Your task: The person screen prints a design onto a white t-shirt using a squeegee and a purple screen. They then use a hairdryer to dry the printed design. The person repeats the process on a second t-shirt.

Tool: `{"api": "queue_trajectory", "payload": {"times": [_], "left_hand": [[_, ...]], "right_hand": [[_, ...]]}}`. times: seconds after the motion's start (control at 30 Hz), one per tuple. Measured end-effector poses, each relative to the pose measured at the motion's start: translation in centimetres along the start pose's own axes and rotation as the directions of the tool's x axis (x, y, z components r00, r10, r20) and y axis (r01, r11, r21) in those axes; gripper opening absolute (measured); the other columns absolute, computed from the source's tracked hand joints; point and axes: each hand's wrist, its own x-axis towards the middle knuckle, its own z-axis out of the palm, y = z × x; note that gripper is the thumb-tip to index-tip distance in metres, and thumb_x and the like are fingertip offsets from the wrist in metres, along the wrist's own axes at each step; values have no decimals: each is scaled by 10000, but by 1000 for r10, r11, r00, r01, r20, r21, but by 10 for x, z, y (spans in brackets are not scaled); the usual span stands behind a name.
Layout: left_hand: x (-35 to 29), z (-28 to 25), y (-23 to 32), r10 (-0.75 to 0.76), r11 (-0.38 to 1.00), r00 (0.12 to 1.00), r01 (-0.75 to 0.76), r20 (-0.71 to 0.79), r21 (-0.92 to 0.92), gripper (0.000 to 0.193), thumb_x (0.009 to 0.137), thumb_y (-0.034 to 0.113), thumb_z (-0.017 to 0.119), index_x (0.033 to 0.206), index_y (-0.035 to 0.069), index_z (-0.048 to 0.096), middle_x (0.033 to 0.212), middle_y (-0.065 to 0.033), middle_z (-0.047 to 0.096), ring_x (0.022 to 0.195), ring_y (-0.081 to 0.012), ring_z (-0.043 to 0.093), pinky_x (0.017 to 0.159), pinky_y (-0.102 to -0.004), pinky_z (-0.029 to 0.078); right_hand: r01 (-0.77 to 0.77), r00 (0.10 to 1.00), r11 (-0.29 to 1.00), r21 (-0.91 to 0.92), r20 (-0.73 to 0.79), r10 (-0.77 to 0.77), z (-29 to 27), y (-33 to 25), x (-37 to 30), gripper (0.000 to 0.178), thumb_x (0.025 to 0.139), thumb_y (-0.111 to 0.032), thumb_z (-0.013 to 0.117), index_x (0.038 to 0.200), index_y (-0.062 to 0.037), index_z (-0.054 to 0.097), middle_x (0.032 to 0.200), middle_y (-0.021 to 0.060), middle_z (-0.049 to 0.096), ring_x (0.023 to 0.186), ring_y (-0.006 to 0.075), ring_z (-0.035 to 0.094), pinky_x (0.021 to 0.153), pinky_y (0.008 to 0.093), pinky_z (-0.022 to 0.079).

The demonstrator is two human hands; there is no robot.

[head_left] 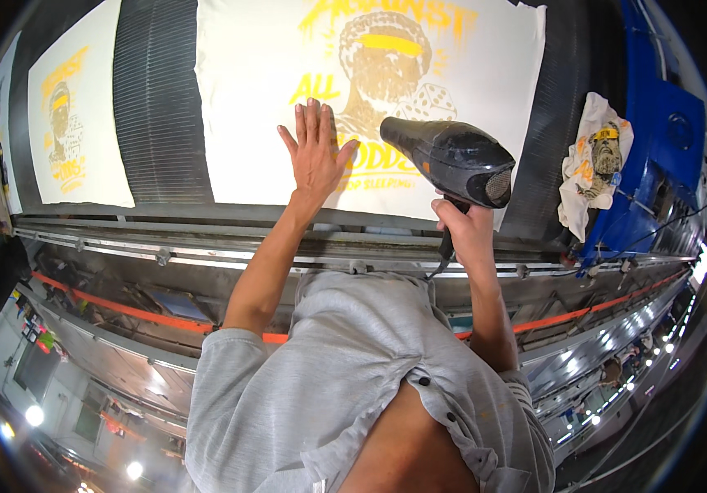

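A white fabric piece (pixel 242 123) lies spread on the dark ribbed table in front of me. Its print (pixel 386 70) shows a beige bearded head with a yellow band over the eyes, dice and yellow lettering. My left hand (pixel 316 160) rests palm down on the cloth, fingers stretched out, over the lower left of the print. In my right hand (pixel 467 228) is a black hair dryer (pixel 456 156), gripped by its handle. The nozzle points left, above the lower part of the print, toward my left hand. The dryer hides some of the lettering and cloth.
Another white printed piece (pixel 94 156) lies to the left on the dark table (pixel 156 90). At the right, a crumpled printed cloth (pixel 596 168) rests against blue machinery (pixel 666 123). Metal rails (pixel 181 259) run along the table's near edge. A blurred person (pixel 4 267) stands far left.
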Motion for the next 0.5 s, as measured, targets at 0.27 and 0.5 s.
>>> {"api": "queue_trajectory", "payload": {"times": [0.27,0.5], "left_hand": [[8,8,0,25,996,1000,-26,16,84,802,954,540,555,1493,-22,367,1611,-223,257,1503,-437,174,1106,-741,125],[15,6,1,16,998,1000,-17,18,65,808,947,537,569,1502,-9,350,1617,-215,246,1500,-447,169,1102,-745,123]], "right_hand": [[94,995,994,-51,29,-93,8,2,7,64,830,-61,676,845,-8,644,738,3,606,613,84,545,562,258,418],[104,995,995,-12,-2,-104,5,-2,9,65,825,-53,676,852,-3,646,726,8,606,614,88,550,561,259,425]]}}
